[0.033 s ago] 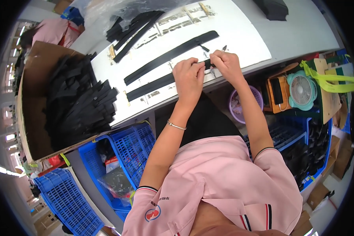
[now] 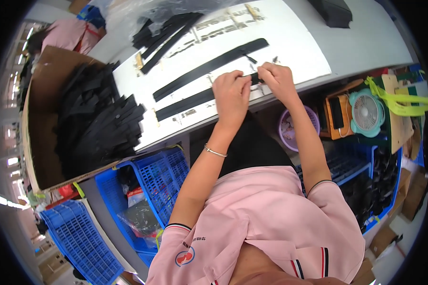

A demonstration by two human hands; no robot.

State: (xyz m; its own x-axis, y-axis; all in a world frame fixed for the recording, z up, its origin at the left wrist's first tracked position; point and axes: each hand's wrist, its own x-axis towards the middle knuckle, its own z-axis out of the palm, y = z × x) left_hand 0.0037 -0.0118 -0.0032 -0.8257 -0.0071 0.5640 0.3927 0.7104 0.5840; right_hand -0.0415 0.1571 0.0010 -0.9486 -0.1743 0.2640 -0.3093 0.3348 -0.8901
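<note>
A narrow black fabric strip (image 2: 185, 105) lies along the near edge of a white board (image 2: 299, 61). Near its right end, my left hand (image 2: 231, 95) closes its fingers on the strip. Just to the right, my right hand (image 2: 277, 80) is closed at the strip's end, its fingertips curled down and partly hidden. Behind them a second black strip (image 2: 209, 68) lies roughly parallel. Beside that strip's right part is a small black piece (image 2: 250, 59). What else the right fingers may hold is too small to make out.
A cardboard box (image 2: 43, 118) heaped with black strips (image 2: 97, 118) stands at left. More black strips (image 2: 169, 35) lie at the back under clear plastic (image 2: 138, 14). At right are a purple basket (image 2: 283, 135), a turquoise fan (image 2: 367, 113) and a phone (image 2: 336, 113). Blue crates (image 2: 88, 242) stand below.
The view has shifted slightly. A pointed tip that showed above my right hand before is no longer distinct there. Both hands stay at the near strip's right end.
</note>
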